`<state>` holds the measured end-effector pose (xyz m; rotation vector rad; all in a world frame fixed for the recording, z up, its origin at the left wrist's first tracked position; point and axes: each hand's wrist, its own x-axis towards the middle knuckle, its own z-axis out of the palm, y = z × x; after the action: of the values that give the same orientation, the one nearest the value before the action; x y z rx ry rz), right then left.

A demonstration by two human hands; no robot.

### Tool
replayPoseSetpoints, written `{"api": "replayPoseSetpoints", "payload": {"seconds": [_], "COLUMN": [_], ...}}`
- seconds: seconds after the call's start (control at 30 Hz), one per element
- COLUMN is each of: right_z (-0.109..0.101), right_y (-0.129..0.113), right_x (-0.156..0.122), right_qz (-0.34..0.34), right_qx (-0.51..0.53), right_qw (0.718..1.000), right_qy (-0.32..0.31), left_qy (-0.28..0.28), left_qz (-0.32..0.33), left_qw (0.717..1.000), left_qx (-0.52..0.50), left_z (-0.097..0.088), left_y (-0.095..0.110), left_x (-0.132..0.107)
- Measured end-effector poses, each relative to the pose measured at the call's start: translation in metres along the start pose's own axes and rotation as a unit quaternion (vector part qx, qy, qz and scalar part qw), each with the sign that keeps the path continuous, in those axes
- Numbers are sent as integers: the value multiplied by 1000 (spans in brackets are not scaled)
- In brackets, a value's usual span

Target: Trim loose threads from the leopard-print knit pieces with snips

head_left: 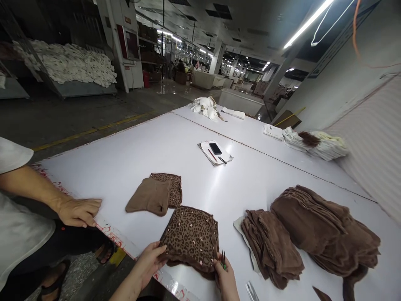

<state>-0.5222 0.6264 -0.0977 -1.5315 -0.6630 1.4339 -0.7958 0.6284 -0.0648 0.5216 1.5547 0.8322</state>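
Observation:
A brown leopard-print fabric piece (191, 236), squarish with a plush brown underside at its near edge, lies at the table's front edge. My left hand (149, 262) pinches its near left corner between thumb and fingers. At the near right corner, my right hand (226, 278) grips the edge and also holds thread snips (223, 260), their dark points sticking up past the fingers. Just beyond lie a plain brown fabric piece (148, 197) and, partly under it, another leopard-print piece (176, 190).
Brown plush stacks (313, 225) (271, 246) fill the right side of the white table (131, 154). Papers (203, 147) bearing a phone (215, 148) and pens lie mid-table. White cloth (205, 108) sits farther back. A co-worker's hand (79, 211) rests on the left edge.

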Motion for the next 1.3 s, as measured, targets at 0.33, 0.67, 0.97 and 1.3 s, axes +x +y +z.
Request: {"api": "replayPoseSetpoints", "payload": {"seconds": [0.33,0.67,0.97,1.3], "right_z": [0,-2,-12,-18], "right_y": [-13,-21,-13,-19], "right_x": [-3,4,1,-2], "right_qz": [115,125,132,107], "right_qx": [-59,-64,-12,-50], "right_qw": [991,987,985,988], "right_qy": [-22,-75,-106,-98], "left_qy": [-140,-137,-37,-85], "left_qz": [-61,-30,-8,-6], "left_qw": [951,931,949,936], "left_qx": [-270,-337,-312,-341], "left_z": [-5,-5,3,-5], "left_y": [-1,-19,-36,-39], "left_x": [-21,-25,-18,-18]}}
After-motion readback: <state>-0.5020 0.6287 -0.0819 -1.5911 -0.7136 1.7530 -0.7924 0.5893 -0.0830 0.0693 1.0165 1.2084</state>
